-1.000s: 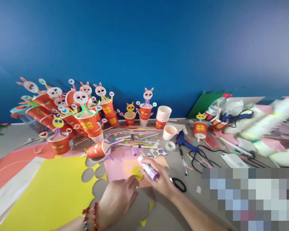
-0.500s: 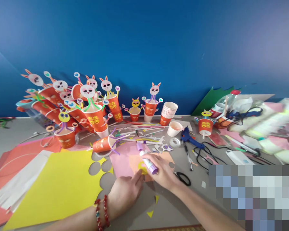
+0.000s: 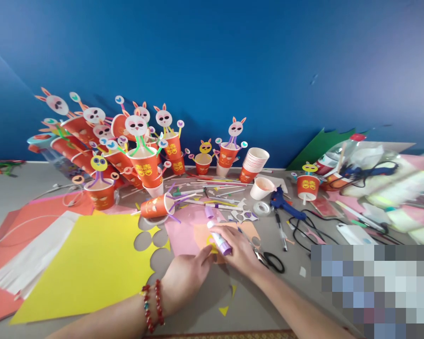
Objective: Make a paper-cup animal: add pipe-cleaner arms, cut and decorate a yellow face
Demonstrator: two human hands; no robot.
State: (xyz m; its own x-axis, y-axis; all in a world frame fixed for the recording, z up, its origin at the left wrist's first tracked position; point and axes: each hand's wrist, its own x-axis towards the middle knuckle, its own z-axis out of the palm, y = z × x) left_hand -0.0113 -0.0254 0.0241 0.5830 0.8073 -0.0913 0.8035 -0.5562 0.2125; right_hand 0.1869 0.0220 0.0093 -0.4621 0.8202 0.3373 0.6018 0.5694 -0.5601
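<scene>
My right hand [image 3: 238,249] is closed round a white and purple glue stick [image 3: 220,239], which slants over a small yellow paper piece [image 3: 211,241]. Thumb and fingers of my left hand [image 3: 189,278] meet at the near edge of that piece; its shape is partly hidden. Beneath lie an orange paper sheet [image 3: 247,230] and a pink paper sheet [image 3: 178,230]. A purple cap [image 3: 209,212] rests just beyond the glue stick's tip. Black-handled scissors [image 3: 273,262] lie close to my right wrist.
Red paper cups with rabbit faces [image 3: 143,167] crowd the back left. One red cup [image 3: 153,208] lies on its side. Yellow paper with round holes [image 3: 81,263] covers the left. A blue glue gun [image 3: 286,205], its cable, a pen [image 3: 281,230] and a cup stack [image 3: 256,162] are at the right.
The whole view has shifted slightly, so most things sit a little further right. Both hands keep their hold, and the glue stick stays over the yellow piece.
</scene>
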